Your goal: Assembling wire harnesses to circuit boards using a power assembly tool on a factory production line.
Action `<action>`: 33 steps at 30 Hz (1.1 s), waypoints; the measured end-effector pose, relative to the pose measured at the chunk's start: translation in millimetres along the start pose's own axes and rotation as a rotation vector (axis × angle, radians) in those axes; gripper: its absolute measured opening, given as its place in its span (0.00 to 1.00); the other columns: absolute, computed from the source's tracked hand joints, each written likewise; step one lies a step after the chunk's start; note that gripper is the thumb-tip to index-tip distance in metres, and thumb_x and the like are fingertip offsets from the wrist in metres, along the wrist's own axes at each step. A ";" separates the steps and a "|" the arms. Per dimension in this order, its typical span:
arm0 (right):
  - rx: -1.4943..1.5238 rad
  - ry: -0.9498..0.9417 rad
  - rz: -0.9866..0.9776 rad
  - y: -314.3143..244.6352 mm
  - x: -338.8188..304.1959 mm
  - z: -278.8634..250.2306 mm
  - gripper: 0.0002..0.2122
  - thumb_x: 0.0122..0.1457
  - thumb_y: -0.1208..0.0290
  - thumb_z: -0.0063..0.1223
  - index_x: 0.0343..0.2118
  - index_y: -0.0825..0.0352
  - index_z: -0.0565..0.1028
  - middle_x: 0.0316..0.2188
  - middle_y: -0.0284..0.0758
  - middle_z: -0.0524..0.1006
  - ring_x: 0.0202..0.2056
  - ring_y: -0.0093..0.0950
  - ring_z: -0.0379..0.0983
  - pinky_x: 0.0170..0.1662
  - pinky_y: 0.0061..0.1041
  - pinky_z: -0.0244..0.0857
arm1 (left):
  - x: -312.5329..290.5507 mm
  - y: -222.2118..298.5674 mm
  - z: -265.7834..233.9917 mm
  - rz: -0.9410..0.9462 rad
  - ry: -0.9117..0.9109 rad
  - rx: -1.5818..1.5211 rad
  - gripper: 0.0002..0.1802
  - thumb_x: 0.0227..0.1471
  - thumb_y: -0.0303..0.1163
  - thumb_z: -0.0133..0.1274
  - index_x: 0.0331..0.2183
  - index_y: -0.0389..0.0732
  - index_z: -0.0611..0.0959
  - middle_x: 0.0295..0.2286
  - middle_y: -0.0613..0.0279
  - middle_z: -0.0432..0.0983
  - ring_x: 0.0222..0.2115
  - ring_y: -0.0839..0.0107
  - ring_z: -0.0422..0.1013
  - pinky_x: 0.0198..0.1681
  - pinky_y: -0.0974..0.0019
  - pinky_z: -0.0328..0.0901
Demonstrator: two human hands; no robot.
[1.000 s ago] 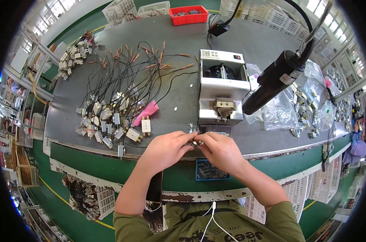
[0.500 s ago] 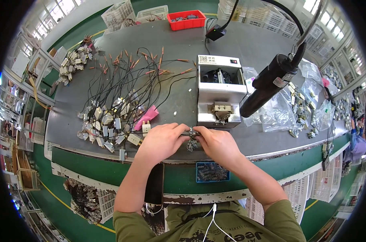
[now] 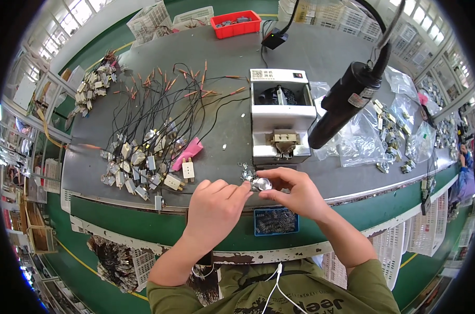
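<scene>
**Hands meet over small metal at the counter's front edge**

Here in the head view, from my distant seat, I have my right hand at a shiny round metal piece, thumb and forefinger parted on either side of it! Is that grip pressing on it? I can't tell from here. My left hand comes right up alongside, fingertips at a cluster of small metal parts, and whether its grip pinches one, I can't tell either.

The round piece sits near the front edge of the counter, just this side of the silver machine. Below that edge, a blue tray carries small dark parts.

Off to the left, a big heap of plug-like pieces, black cables fanning away to copper-coloured ends! A pink piece lies beside them. On the right, a black cylindrical tool hangs at a slant over clear plastic bags, and a red bin stands at the far edge.
</scene>
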State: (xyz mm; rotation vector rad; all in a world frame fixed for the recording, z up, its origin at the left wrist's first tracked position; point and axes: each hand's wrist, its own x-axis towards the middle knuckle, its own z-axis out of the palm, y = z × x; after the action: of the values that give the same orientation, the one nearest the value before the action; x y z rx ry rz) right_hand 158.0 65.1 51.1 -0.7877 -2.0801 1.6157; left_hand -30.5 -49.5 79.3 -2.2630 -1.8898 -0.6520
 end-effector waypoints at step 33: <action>-0.130 -0.172 0.194 0.3 10.0 11.5 0.18 0.65 0.63 0.54 0.53 0.68 0.75 0.26 0.38 0.82 0.23 0.22 0.79 0.25 0.24 0.70 | 6.7 -28.9 15.7 -0.181 -0.247 -0.224 0.08 0.57 0.35 0.56 0.32 0.42 0.83 0.29 0.58 0.81 0.31 0.57 0.78 0.34 0.59 0.71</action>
State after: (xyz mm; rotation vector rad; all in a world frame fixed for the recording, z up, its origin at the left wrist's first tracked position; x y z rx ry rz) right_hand 143.4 63.0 47.5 -0.9501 -2.3101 1.7156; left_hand -53.5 -31.6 62.7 -2.4236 -2.2626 -0.6642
